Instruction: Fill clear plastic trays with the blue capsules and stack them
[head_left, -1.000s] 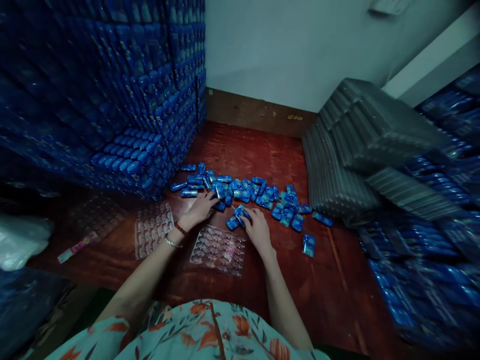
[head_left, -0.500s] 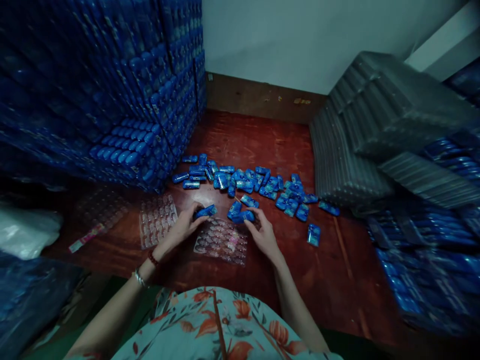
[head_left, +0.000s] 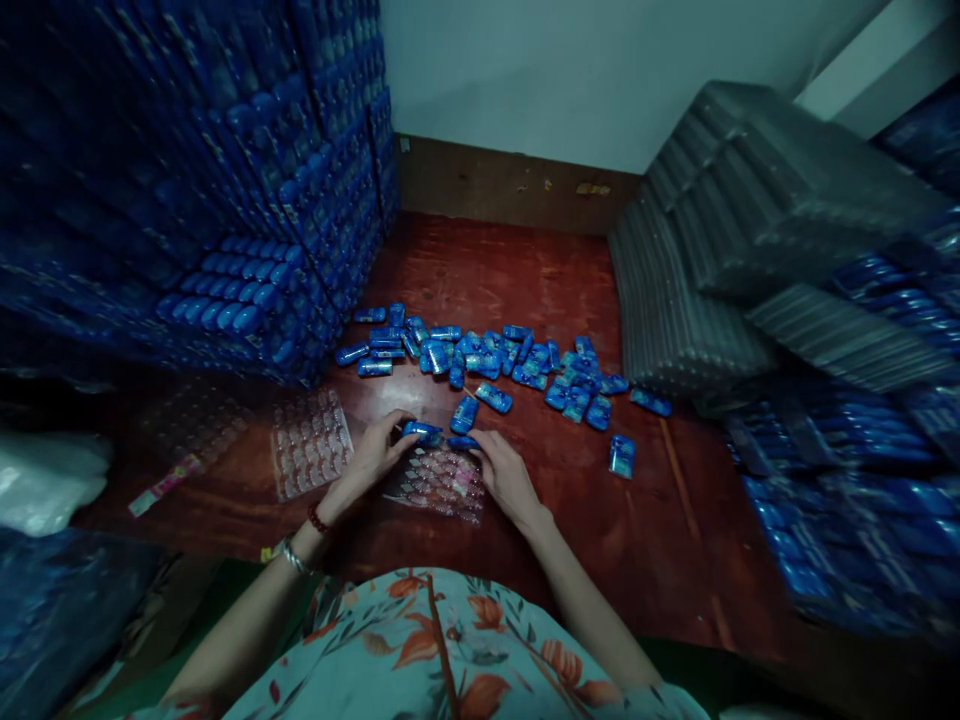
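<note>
Between thumb and fingers, my left hand (head_left: 379, 450) grips a small blue packet (head_left: 422, 433). My right hand (head_left: 506, 470) is closed on another blue packet (head_left: 462, 443), mostly hidden by the fingers. Both packets are held over the far edge of a clear plastic sheet (head_left: 435, 485) with rows of oval bumps and a pink patch. One loose blue packet (head_left: 464, 414) lies just beyond my right fingers, and another packet (head_left: 494, 398) lies slightly farther off. What is inside the packets I cannot tell.
Many blue packets (head_left: 480, 362) are strewn across the red tabletop (head_left: 495, 270). Two more clear sheets (head_left: 311, 445) lie to the left, one with a pink strip (head_left: 166, 484). Tall blue stacks (head_left: 247, 290) stand left; grey tray stacks (head_left: 675, 310) and blue bundles (head_left: 810, 520) stand right.
My right hand has moved left with its packet, closer to the packet in my left hand. The whole view has shifted slightly.
</note>
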